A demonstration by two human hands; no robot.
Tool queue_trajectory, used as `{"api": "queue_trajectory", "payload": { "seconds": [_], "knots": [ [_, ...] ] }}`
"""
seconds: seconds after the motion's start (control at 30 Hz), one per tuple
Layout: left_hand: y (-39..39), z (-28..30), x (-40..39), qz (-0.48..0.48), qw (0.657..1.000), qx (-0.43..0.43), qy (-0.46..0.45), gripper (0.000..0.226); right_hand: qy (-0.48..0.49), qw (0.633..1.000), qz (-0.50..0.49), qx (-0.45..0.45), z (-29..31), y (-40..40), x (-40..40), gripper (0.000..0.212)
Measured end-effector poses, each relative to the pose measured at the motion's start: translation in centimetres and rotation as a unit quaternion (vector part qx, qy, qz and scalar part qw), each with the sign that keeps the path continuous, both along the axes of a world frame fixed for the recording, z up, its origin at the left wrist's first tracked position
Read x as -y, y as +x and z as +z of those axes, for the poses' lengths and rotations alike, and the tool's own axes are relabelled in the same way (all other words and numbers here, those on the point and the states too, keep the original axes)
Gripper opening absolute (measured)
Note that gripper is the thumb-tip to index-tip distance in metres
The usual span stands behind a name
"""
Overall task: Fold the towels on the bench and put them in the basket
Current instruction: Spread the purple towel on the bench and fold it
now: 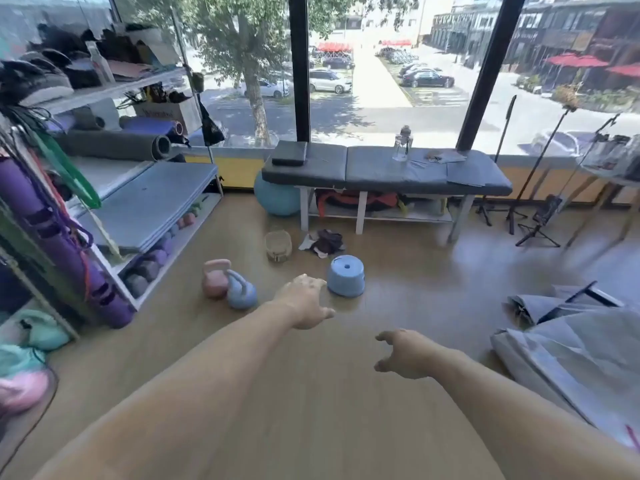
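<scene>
A dark padded bench (377,171) stands under the window across the room. On the floor in front of it lies a crumpled heap of dark and white towels (323,242). To their left stands a small woven basket (278,244), upright. My left hand (304,301) reaches forward over the wooden floor with fingers spread and holds nothing. My right hand (403,353) is lower and nearer, fingers curled apart, also with nothing in it. Both hands are well short of the towels and basket.
A light blue stool (345,275) sits near the towels. A pink kettlebell (216,278) and a blue kettlebell (241,289) stand to the left. Shelves with mats (138,202) line the left wall. A water bottle (402,144) is on the bench. Tripods (535,216) stand at right, grey sheeting (568,348) lower right.
</scene>
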State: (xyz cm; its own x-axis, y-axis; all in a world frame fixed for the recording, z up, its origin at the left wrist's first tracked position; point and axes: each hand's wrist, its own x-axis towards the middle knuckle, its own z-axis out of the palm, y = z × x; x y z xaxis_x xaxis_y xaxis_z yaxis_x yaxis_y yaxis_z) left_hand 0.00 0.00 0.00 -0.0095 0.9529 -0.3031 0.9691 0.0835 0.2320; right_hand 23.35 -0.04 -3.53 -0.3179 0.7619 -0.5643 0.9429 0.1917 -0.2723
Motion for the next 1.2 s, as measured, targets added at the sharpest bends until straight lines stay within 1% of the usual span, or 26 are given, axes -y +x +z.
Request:
{"api": "queue_trajectory", "payload": {
  "seconds": [0.07,0.2,0.3,0.43,0.6,0.67,0.73,0.8,0.9,1.03,1.2],
  "knots": [
    [-0.9,-0.6,-3.5,0.008,1.0,0.017,-0.01,0.077,-0.007,1.0,-0.008,-0.009,-0.9,-1.1,-3.9,0.076],
    [-2.6,-1.6,-11.9,0.004,1.0,0.014,-0.013,0.076,-0.004,1.0,-0.017,-0.01,-2.3,-3.5,-13.1,0.077],
    [-3.3,-1.9,-19.1,-0.001,1.0,0.003,-0.011,0.076,-0.002,1.0,-0.006,-0.011,-2.8,-4.7,-20.4,0.077],
    [-3.4,-1.2,-29.1,0.015,1.0,0.022,-0.009,0.074,0.005,1.0,-0.005,-0.028,-2.5,-5.3,-30.7,0.076],
    [-4.5,-0.8,-39.4,0.033,0.998,0.047,0.01,0.07,0.007,1.0,0.007,-0.009,-2.1,-6.5,-41.9,0.073],
    [-5.6,-1.0,-42.7,0.035,0.998,0.047,0.006,0.069,0.0,1.0,0.01,-0.009,-2.1,-7.8,-45.5,0.073],
    [-7.2,-1.5,-45.9,0.027,0.999,0.025,0.008,0.067,-0.004,1.0,0.017,-0.019,-2.4,-9.5,-48.9,0.071],
    [-9.2,-2.2,-49.1,0.015,1.0,-0.007,0.013,0.067,0.008,0.999,0.027,-0.04,-2.9,-11.5,-52.2,0.066],
    [-12.4,-4.3,-53.9,0.026,1.0,-0.009,0.003,0.069,0.018,0.997,0.029,-0.066,-3.9,-14.5,-56.9,0.06],
    [-16.7,-7.4,-60.9,0.039,0.999,0.023,-0.007,0.073,0.004,0.998,0.033,-0.049,-5.7,-18.5,-63.5,0.06],
    [-20.5,-9.7,-70.2,0.037,0.998,0.042,-0.023,0.08,-0.015,1.0,0.015,-0.023,-6.9,-22.2,-71.4,0.06]
  ]
}}
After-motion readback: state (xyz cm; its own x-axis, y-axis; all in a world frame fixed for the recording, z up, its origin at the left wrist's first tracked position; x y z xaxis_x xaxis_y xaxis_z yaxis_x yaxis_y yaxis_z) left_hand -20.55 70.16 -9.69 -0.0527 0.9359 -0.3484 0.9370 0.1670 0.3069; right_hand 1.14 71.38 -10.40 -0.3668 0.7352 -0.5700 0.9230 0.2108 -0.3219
